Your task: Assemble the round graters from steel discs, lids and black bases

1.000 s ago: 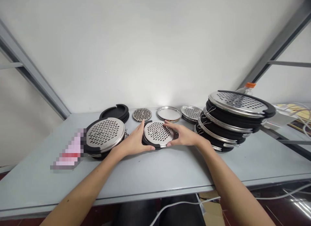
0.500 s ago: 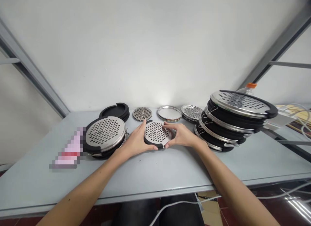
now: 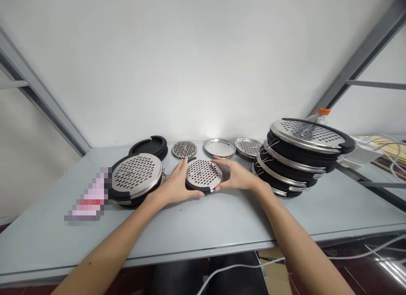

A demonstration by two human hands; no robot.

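Note:
A round grater (image 3: pixel 204 174), a slotted metal disc with a black part along its rim, lies flat on the table in front of me. My left hand (image 3: pixel 177 183) curves round its left side, thumb at the front edge and fingers toward the back. Round the right side goes my right hand (image 3: pixel 236 175), with its thumb by the front rim and fingertips at the far rim. Beside my left hand sits a similar grater (image 3: pixel 137 172) on top of a short stack. To the right rises a taller stack of such graters (image 3: pixel 307 134), with wire clasps on its side.
Along the wall are black round bases (image 3: pixel 149 147), a toothed metal disc (image 3: pixel 184 150), smooth metal rings or lids (image 3: pixel 220 147) and slotted discs (image 3: pixel 248 147). A bottle with an orange cap (image 3: pixel 323 111) stands behind the tall stack. A white cable (image 3: pixel 234 266) runs below the table edge.
My right fingertips have slid from the top of the grater out to its far rim. My left hand keeps its place. The whole view has shifted slightly.

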